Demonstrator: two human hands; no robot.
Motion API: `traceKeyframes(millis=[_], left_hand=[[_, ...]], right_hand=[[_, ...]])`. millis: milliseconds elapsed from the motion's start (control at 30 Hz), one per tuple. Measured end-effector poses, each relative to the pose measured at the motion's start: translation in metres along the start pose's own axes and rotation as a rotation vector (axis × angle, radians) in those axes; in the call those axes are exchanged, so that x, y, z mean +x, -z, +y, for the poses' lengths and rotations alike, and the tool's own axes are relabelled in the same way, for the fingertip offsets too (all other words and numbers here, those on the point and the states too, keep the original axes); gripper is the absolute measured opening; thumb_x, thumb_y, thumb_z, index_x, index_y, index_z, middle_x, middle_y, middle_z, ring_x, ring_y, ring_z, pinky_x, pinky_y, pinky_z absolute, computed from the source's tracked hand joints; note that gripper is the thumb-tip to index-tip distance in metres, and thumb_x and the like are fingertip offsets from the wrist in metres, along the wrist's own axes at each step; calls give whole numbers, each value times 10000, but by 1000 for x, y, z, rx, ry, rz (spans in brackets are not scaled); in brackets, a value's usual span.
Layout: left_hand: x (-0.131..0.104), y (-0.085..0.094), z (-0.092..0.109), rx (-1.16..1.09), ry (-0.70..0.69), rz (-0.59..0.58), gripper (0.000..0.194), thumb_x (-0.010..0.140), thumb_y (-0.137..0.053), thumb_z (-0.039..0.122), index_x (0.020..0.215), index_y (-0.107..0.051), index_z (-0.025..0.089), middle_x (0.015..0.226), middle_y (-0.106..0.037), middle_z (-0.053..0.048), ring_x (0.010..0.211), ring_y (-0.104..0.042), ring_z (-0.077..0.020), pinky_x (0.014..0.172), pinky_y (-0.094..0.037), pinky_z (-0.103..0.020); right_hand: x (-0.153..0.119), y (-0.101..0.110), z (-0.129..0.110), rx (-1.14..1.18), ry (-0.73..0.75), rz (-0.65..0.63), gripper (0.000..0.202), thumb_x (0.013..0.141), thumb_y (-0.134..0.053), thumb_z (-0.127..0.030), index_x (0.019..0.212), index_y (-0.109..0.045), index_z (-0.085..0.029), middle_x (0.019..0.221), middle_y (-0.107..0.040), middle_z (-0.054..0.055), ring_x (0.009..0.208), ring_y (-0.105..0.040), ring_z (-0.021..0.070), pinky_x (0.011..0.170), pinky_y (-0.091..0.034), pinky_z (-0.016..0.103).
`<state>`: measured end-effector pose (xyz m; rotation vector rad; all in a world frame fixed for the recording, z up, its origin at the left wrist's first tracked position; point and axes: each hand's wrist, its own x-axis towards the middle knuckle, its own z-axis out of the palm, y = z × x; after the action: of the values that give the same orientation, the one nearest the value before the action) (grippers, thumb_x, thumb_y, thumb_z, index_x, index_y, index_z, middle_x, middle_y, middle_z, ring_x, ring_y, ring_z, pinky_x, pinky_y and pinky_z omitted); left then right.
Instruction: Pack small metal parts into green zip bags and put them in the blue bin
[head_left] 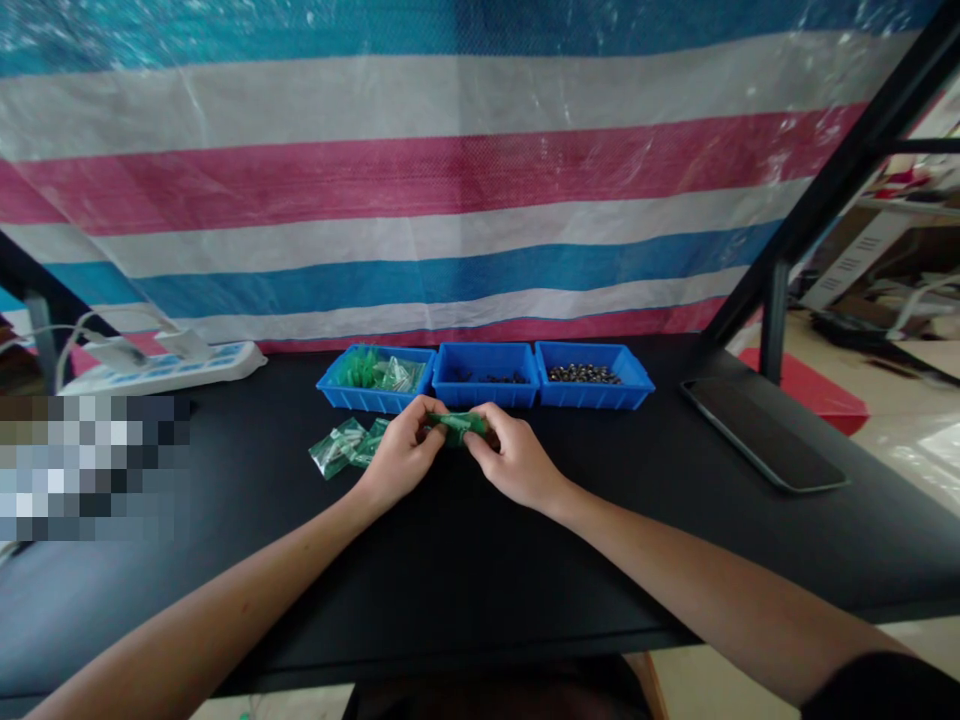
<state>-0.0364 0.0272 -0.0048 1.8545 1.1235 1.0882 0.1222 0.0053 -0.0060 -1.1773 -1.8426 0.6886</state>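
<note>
A small green plastic bag [459, 427] is pinched between both hands above the black table, in front of the blue bins. My left hand [405, 450] grips its left end with thumb and fingers. On the other end, my right hand [517, 455] has its thumb and fingers closed. What is inside the bag cannot be made out. Just left of my left hand lie filled green-tinted bags [341, 447] with pale pieces in them. Behind the hands stand the left blue bin [375, 400], the middle blue bin [486, 393] and the right blue bin [596, 394].
Green bags fill the left bin; small dark pieces lie in the middle one, shiny metal pieces in the right. A phone [761, 435] rests on the black table [480, 580] at right. A power strip [172, 368] sits back left, before a striped sheet [450, 180].
</note>
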Motion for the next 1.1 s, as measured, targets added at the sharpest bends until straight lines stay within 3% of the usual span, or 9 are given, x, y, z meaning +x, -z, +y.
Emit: traceKeyframes(millis=[167, 333, 467, 533, 667, 800, 933, 1033, 1100], left_hand=[[-1, 1, -1, -7, -45, 4, 37, 758, -469, 181, 791, -478, 165, 712, -502, 15, 621, -465, -104, 580, -373, -224], [-1, 1, 2, -98, -103, 30, 37, 757, -452, 152, 729, -448, 177, 844, -554, -36, 800, -539, -149, 686, -431, -270], [-1, 0, 5, -55, -174, 100, 88, 742, -444, 125, 672, -439, 178, 1053, -501, -74, 980, -528, -174, 797, -445, -311], [-1, -1, 4, -36, -168, 80, 92, 746, -437, 117, 677, -457, 175, 1053, -503, -76, 964, -538, -169, 804, -444, -315], [0, -1, -2, -79, -110, 21, 64, 744, -444, 122, 708, -467, 170, 932, -550, -64, 897, -558, -168, 748, -447, -294], [0, 0, -3, -71, -86, 51, 57, 734, -456, 120, 713, -481, 166, 922, -562, -62, 882, -562, -174, 730, -444, -291], [-2, 1, 0, -79, -94, 61, 67, 750, -450, 120, 718, -489, 163, 1013, -558, -77, 930, -556, -181, 721, -450, -279], [-2, -1, -1, -153, -81, 80, 105, 769, -455, 136, 865, -478, 174, 1050, -547, -71, 898, -557, -160, 687, -457, -259], [-1, -3, -2, -213, -39, 114, 218, 781, -466, 160, 993, -431, 193, 987, -557, -42, 789, -560, -127, 634, -454, -233]], right_hand=[[-2, 2, -6, 55, -18, -20, 97, 809, -509, -241, 889, -540, -197, 610, -538, -32, 516, -489, 106, 510, -350, 226], [-3, 2, -12, 308, -13, -120, 178, 839, -483, -350, 902, -540, -194, 633, -516, -33, 549, -474, 96, 523, -368, 219], [0, -1, -7, 404, -97, -28, 138, 823, -481, -318, 796, -532, -192, 649, -485, -25, 596, -481, 106, 532, -377, 226], [2, -3, -4, 412, -137, 32, 71, 764, -537, -253, 802, -518, -196, 689, -504, -20, 622, -499, 113, 547, -394, 234], [3, -6, 0, 422, -143, 58, 203, 709, -564, -193, 894, -483, -203, 727, -498, -19, 647, -514, 122, 577, -418, 253], [3, -7, 2, 447, -169, 73, 278, 695, -585, -204, 944, -461, -203, 755, -497, -18, 654, -514, 120, 608, -434, 266], [5, -4, 1, 538, -281, 9, 326, 704, -584, -219, 1002, -455, -189, 702, -524, -29, 603, -519, 117, 563, -419, 258], [7, -2, -2, 598, -312, -81, 132, 719, -557, -204, 835, -503, -174, 640, -531, -31, 557, -509, 106, 523, -390, 240], [8, -1, -3, 594, -297, -63, 71, 718, -554, -199, 714, -487, -175, 616, -522, -33, 550, -497, 100, 517, -378, 232]])
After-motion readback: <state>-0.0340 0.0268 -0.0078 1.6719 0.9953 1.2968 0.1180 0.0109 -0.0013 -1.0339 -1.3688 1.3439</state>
